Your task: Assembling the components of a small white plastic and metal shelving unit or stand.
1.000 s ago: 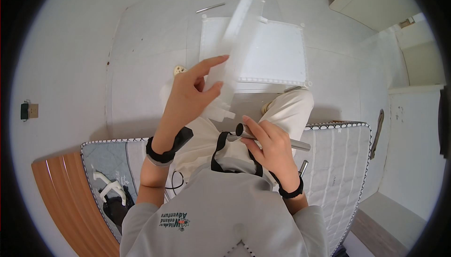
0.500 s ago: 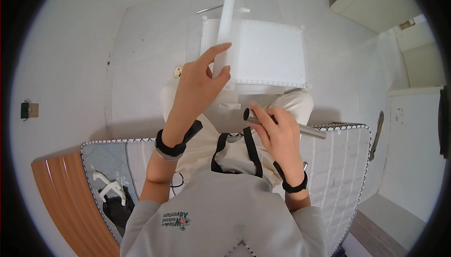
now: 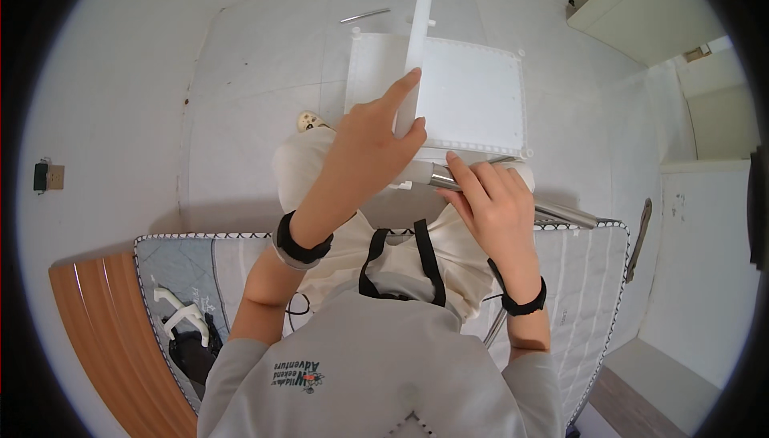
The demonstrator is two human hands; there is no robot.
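My left hand (image 3: 364, 137) grips the near end of a white plastic panel (image 3: 419, 37), which stands edge-on, between thumb and fingers. At the panel's near corner, a white round peg (image 3: 416, 172) sticks out toward the right. My right hand (image 3: 497, 201) is closed around a shiny metal tube (image 3: 442, 177) that slants down to the right. The tube's left end meets the peg; how far it sits over it I cannot tell. Both hands are above my lap, between my knees.
A white rectangular shelf (image 3: 473, 93) with corner knobs stands on the floor ahead. Beyond it lies another metal tube (image 3: 365, 16). I sit on a grey quilted mattress (image 3: 585, 302), with white hangers (image 3: 183, 314) at left by a brown ribbed board (image 3: 120, 334).
My left hand and the panel have shifted right. My right hand has moved up and right, and the tube's open end, apart from the panel before, now meets the white peg.
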